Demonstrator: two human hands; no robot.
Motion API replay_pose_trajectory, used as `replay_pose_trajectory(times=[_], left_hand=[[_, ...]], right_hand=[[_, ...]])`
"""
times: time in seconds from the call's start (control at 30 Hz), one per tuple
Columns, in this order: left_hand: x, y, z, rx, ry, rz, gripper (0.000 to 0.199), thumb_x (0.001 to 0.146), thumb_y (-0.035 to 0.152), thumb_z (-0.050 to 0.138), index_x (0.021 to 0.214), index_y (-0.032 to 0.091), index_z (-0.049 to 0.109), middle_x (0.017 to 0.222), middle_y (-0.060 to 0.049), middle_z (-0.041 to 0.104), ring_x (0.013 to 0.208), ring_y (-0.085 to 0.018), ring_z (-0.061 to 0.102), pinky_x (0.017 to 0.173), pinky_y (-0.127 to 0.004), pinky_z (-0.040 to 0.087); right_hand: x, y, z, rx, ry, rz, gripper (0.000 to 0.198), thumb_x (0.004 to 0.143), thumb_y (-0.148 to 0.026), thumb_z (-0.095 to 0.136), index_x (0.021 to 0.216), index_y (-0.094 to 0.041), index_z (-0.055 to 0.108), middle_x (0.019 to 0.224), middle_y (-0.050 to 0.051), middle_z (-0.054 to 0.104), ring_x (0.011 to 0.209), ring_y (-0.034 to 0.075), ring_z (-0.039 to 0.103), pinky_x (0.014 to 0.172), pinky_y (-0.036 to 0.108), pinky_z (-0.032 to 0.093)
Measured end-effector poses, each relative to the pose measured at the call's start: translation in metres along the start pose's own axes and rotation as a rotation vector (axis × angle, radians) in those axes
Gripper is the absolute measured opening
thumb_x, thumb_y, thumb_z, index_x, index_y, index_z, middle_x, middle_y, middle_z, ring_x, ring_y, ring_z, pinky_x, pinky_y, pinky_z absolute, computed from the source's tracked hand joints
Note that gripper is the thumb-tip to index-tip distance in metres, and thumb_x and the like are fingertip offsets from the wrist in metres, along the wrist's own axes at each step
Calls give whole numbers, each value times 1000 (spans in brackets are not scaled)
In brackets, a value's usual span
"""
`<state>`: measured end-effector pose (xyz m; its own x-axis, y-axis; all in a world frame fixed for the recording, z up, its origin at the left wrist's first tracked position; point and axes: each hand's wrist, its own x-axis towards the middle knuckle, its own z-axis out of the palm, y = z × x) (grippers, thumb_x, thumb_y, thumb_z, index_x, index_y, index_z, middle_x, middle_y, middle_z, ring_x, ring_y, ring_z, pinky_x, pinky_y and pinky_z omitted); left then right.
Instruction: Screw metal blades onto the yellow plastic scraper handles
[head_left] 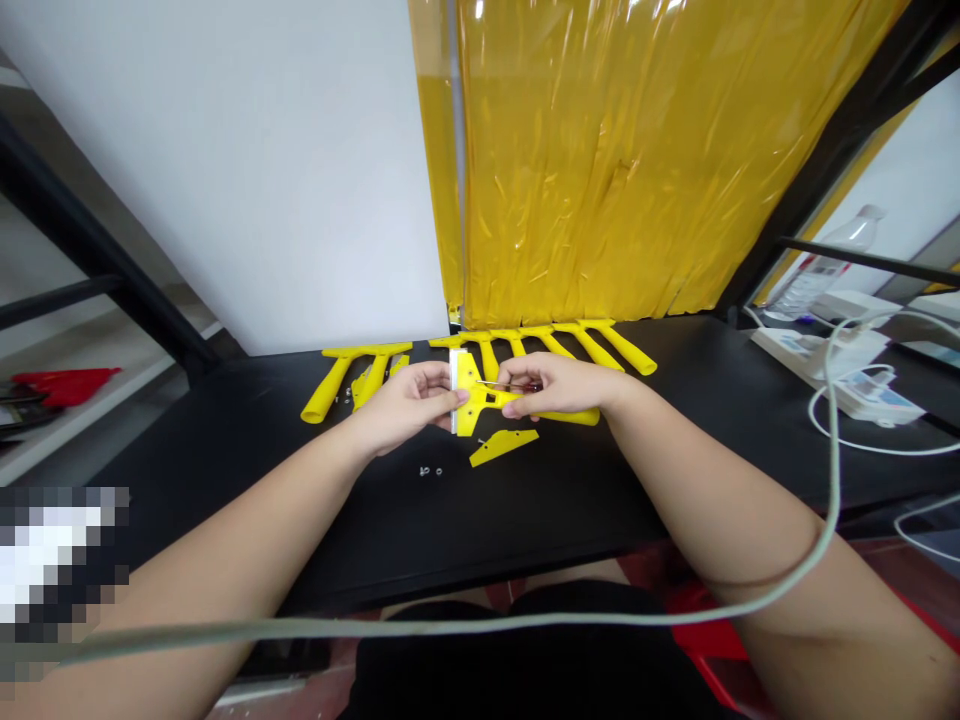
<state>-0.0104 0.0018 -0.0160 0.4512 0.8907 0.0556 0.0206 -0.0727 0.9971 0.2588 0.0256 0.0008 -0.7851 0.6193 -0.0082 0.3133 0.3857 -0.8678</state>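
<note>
Between my two hands is a yellow plastic scraper (466, 410) with a pale blade strip (454, 391) along its left end. My left hand (411, 405) is closed on that blade end, thumb on the yellow face. My right hand (559, 385) is closed around the scraper's handle and a small screwdriver (532, 387), whose thin shaft points left across the scraper head. The screwdriver's dark red handle is partly hidden by the fingers. Just below lies a loose yellow plate (504, 446) with holes. Small nuts or screws (425, 471) rest to its left.
Several yellow scraper handles (630, 352) line the back of the black table (360, 545), with others (324, 392) at the left. A white cable (525, 626) loops across in front of me. White power strips (840, 370) and a plastic bottle (832, 262) stand at the right.
</note>
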Motion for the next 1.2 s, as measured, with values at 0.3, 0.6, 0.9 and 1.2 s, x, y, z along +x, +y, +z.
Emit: replay_pose_trajectory(times=[0.3,0.6,0.9,1.2], left_hand=[[0,2,0,27,23,-18,36,71,33,95,95,15,75,85,-6,76,69,-15,71,61,-24,62],[0,4,-3,-32,121,26,37,67,27,97,92,17,71,83,-2,74,68,-12,69,60,-20,59],[-3,15,-30,182,20,221,28,78,33,91,87,16,70,74,-3,72,61,-12,66,62,-24,59],[-10,29,-28,231,53,268,30,78,37,90,85,17,69,80,-4,74,68,-14,69,67,-25,59]], right_hand=[[-1,0,-3,-97,46,24,32,89,-46,79,96,-20,62,76,-2,66,66,15,65,63,28,48],[-6,-7,-12,-223,198,-15,37,90,-55,73,93,-18,67,87,2,67,79,17,60,72,30,46],[-27,9,-43,-375,48,382,15,79,-31,72,89,-21,78,91,4,75,72,18,62,67,31,47],[-21,6,-29,-481,66,464,7,68,-21,77,74,-23,77,72,3,72,60,18,60,54,30,40]])
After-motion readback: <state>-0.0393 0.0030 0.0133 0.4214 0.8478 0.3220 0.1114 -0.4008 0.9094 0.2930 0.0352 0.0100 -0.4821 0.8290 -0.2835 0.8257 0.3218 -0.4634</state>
